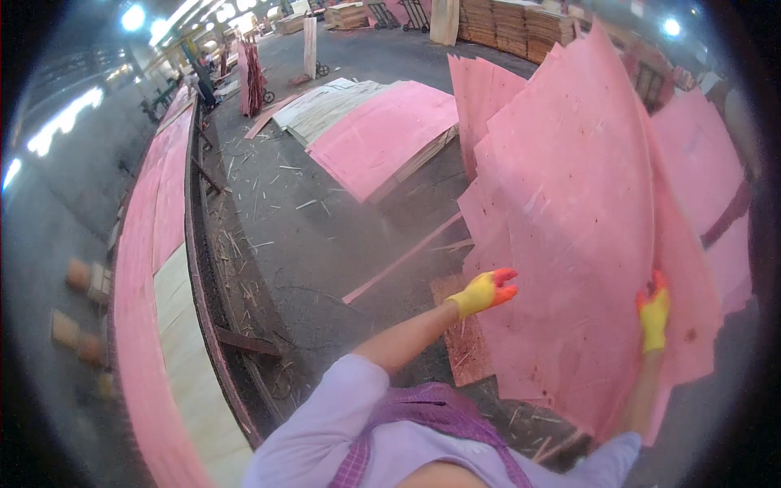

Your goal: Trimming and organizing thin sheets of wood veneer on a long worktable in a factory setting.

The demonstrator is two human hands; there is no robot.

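Note:
A tall leaning stack of thin pink veneer sheets [561,187] with ragged edges fills the right half. My left hand [484,293], in a yellow glove with red-orange fingers, is open beside the stack's left part, fingertips apart; whether they touch it is unclear. My right hand [653,317], gloved the same way, has its fingers curled on the edge of a pink sheet at the right. A reddish board [462,358] lies behind my left forearm, partly hidden under the stack.
A long conveyor [134,317] with pink and pale sheets runs along the left. A low pile of sheets [374,130] lies ahead on the floor among scattered strips [399,260]. Upright bundles on trolleys [250,81] and tall veneer stacks [504,32] stand farther back.

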